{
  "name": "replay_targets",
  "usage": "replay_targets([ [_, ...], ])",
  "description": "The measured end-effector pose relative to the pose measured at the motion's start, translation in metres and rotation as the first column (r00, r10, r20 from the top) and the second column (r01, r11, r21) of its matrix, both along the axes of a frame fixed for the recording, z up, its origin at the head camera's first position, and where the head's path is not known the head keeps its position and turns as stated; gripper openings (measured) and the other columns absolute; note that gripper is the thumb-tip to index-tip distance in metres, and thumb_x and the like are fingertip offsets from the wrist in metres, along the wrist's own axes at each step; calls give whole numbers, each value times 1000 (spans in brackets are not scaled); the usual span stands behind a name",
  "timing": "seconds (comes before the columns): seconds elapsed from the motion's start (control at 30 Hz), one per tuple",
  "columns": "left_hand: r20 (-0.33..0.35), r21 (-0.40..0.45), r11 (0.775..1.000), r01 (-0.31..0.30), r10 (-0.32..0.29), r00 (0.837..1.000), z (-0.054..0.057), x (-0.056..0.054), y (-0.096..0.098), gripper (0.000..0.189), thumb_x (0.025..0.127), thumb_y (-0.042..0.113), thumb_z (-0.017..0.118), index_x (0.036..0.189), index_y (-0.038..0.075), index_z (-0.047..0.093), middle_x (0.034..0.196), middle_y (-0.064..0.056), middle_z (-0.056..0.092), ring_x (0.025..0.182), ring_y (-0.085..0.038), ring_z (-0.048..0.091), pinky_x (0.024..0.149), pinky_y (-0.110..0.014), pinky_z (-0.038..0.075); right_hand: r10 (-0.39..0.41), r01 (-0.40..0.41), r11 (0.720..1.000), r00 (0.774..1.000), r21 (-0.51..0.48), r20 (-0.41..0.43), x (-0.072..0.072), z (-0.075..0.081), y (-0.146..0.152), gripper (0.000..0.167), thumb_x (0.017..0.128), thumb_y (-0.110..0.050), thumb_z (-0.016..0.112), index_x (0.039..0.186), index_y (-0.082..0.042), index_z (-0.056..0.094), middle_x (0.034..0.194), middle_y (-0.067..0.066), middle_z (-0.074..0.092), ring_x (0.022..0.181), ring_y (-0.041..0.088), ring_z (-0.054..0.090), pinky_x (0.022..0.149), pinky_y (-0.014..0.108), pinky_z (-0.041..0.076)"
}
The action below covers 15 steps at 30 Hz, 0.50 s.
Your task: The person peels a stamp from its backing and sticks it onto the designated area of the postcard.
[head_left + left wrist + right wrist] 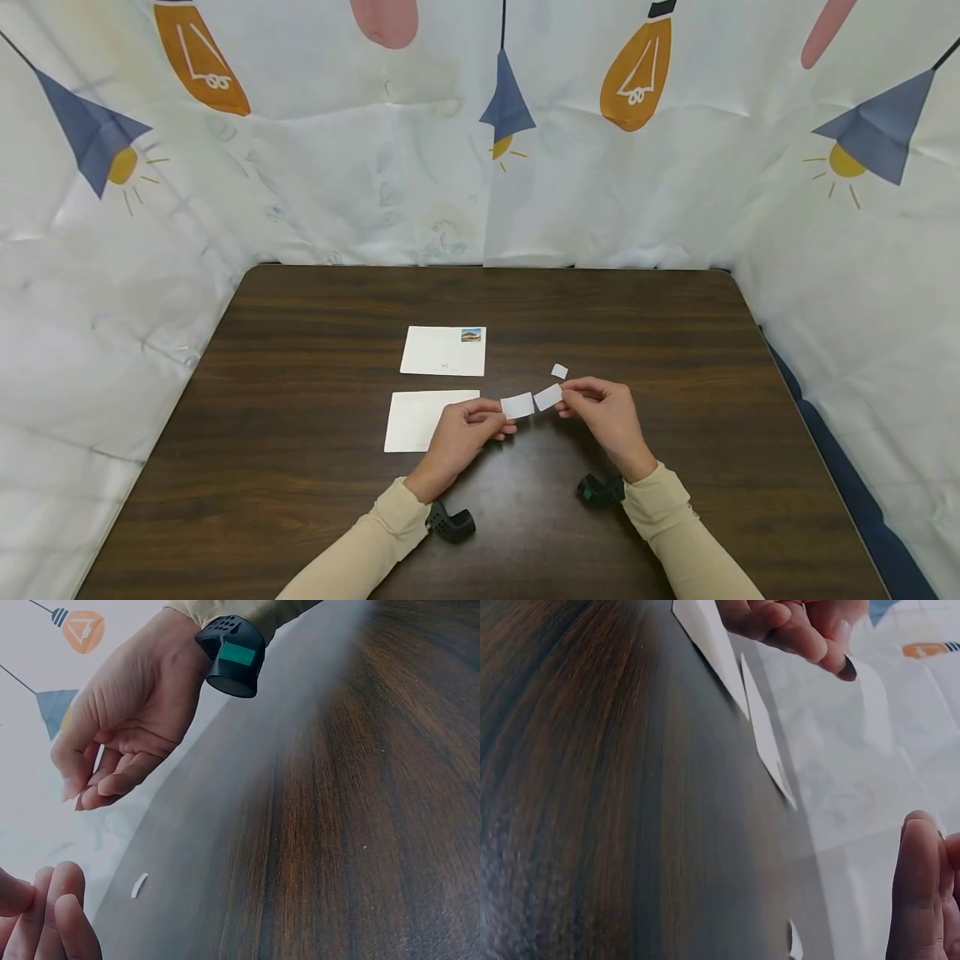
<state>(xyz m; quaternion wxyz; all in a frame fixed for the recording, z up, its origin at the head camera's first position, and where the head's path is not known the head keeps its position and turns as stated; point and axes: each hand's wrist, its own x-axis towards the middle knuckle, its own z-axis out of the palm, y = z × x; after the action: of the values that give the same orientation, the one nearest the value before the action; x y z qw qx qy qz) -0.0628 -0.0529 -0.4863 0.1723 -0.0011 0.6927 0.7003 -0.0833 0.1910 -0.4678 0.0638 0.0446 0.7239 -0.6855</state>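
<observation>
My left hand (461,432) pinches a small white paper piece (517,406) between thumb and fingers. My right hand (609,417) pinches a second white paper piece (548,397) beside it. The two pieces are held edge to edge above the table; whether they touch, I cannot tell. Just past the right fingers, a smaller white scrap (559,371) lies on the table. A blank white envelope or card (420,417) lies partly behind my left hand. Farther back is another white card (431,354) with a colourful stamp (471,335) at its upper right corner.
The dark wooden table (300,500) ends at a white patterned curtain (337,183) at the back and sides. Black wrist cameras (452,525) sit under both wrists. Dark blue cloth (847,467) shows beyond the right edge.
</observation>
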Motion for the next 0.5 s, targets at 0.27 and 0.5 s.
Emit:
replay_targets([
  [0.27,-3,-1,1000,3,-3,1000,0,0,0,23,98,15,70,115,0,72,105,-18,81,94,-21,80,83,-31,65,-30,33,998,997,-49,66,-5,-9,9,28,94,-3,72,114,17,68,81,-1,78,75,17,78,74,29,66],
  [0.5,7,7,1000,11,-11,1000,1,0,-1,24,98,16,70,117,1,71,106,-18,80,95,-22,80,81,-26,64,-25,31,998,994,-59,105,-9,-18,17,30,96,-2,69,118,19,66,83,0,78,77,14,78,77,29,66],
])
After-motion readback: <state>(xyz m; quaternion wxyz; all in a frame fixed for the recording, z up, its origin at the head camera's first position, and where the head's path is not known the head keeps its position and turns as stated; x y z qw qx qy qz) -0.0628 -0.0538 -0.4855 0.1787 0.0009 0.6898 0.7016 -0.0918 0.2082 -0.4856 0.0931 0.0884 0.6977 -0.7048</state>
